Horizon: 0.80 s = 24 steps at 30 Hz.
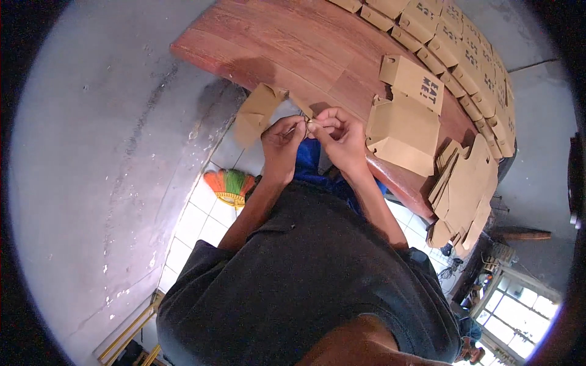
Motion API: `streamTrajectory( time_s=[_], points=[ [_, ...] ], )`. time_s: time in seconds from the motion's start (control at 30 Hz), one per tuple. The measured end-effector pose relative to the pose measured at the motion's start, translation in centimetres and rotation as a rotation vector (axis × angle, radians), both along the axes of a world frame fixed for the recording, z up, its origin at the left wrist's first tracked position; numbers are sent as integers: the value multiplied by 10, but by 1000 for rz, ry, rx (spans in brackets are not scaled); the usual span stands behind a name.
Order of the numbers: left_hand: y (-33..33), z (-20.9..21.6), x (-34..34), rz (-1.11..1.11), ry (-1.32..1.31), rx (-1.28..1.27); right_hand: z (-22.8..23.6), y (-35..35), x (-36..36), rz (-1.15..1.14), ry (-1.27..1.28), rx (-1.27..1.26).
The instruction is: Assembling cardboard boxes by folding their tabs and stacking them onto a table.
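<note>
1. Broadly, a reddish wood-grain tabletop (293, 43) spanned the far side of the scene, its near edge slanting from left to right.
2. Stacked cartons (452, 43), brown and closed, stood in rows along the far right.
3. Flat carton blanks (467, 189) lay in an overlapping pile at the right, nearer the person.
4. An open carton (403, 134) rested on the table just right of the hands, its lid laid back toward the far side.
5. The half-formed carton (259, 114), the piece in work, was held at the table's near left edge, mostly left of the fingers.
6. The left hand (282, 143) and right hand (346, 143) nearly met, fingers narrowed in a pinch on the carton's edge; the exact part gripped was partly hidden.
7. The step in hand was judged to be folding or tucking a small flap; the next move probably called for pressing that joint home, then squaring the neighbouring wall.
</note>
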State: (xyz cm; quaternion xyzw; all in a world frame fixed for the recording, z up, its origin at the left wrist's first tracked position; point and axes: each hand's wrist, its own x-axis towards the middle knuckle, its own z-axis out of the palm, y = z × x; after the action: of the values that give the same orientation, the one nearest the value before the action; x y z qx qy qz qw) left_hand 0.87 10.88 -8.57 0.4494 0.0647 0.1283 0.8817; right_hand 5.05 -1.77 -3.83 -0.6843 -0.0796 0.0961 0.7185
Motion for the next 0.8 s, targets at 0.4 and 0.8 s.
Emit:
streamTrajectory(
  time_s=[0.4,0.8],
  points=[
    [3,18,11,-29,-117,245,9,-5,-8,-125,-331,-275],
    [13,44,16,-190,-36,557,0,-11,-9,-111,-139,-43]
  ],
)
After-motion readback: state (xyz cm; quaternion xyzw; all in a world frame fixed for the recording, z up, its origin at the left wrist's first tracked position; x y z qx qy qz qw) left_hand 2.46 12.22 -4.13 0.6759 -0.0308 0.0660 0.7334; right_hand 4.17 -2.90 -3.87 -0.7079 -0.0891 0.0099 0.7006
